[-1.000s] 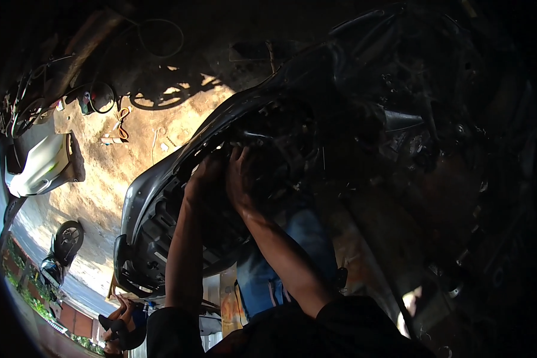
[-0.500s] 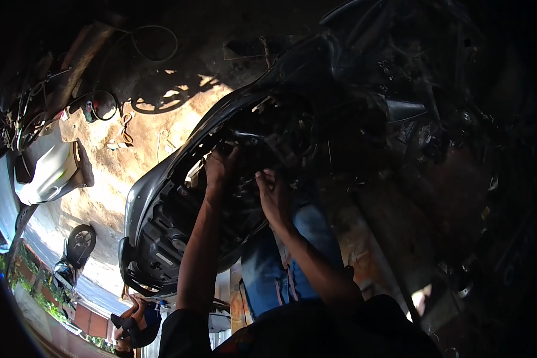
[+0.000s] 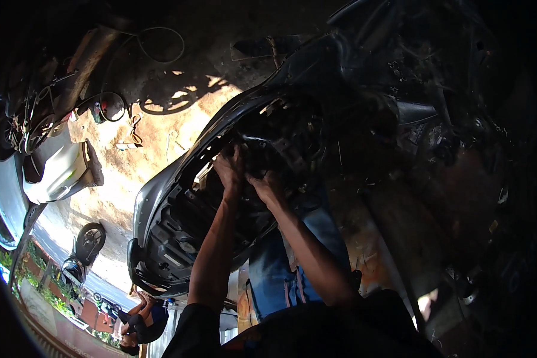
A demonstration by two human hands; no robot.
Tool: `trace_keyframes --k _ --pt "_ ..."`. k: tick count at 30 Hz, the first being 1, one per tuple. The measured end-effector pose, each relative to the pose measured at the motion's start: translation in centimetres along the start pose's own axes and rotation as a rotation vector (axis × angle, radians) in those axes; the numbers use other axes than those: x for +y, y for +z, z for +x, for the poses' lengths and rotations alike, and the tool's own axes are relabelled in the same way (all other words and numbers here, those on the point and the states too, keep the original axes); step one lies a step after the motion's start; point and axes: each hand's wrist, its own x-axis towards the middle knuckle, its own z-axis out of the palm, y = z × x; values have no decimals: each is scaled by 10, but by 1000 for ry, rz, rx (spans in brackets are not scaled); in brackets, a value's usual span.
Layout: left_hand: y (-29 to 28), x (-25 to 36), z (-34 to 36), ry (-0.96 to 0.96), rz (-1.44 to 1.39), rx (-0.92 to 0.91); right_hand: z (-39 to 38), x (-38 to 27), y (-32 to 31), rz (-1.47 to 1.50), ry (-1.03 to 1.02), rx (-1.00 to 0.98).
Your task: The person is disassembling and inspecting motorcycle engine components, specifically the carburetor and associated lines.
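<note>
A dark scooter body (image 3: pixel 161 200), with its inner parts exposed, lies across the middle of the view. Both my arms reach down into its shadowed opening. My left hand (image 3: pixel 228 166) is closed with curled fingers near the far-side rim, around something too dark to make out. Just to its right and slightly nearer, my right hand (image 3: pixel 266 186) has its fingers bent together, the tips almost meeting the left wrist. Whatever the right fingers pinch is hidden in shadow. Black moulded parts (image 3: pixel 173 244) show in the tail section, left of my left forearm.
A pale body panel (image 3: pixel 56 173) stands on the sunlit ground at left, near a cable loop (image 3: pixel 110 107). Beyond are a parked motorcycle's wheel (image 3: pixel 90 241) and a seated person (image 3: pixel 143 322). Dim clutter fills the right side.
My right hand has moved left and in closer to my left hand, its fingers now more curled. My left hand stays at the same part. The whole view has shifted slightly.
</note>
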Motion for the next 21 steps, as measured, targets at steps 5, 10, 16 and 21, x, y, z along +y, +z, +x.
trace_keyframes --k 5,10,16,21 --pt "-5 9 -1 -44 -127 -14 15 31 27 88 -114 72" --pt "-2 4 -2 -133 -280 -3 3 30 31 221 -257 186" --pt "10 -21 1 -180 -485 -44 -3 4 23 474 174 46" --pt "13 -26 0 -160 -523 49 -1 -5 34 634 214 79"
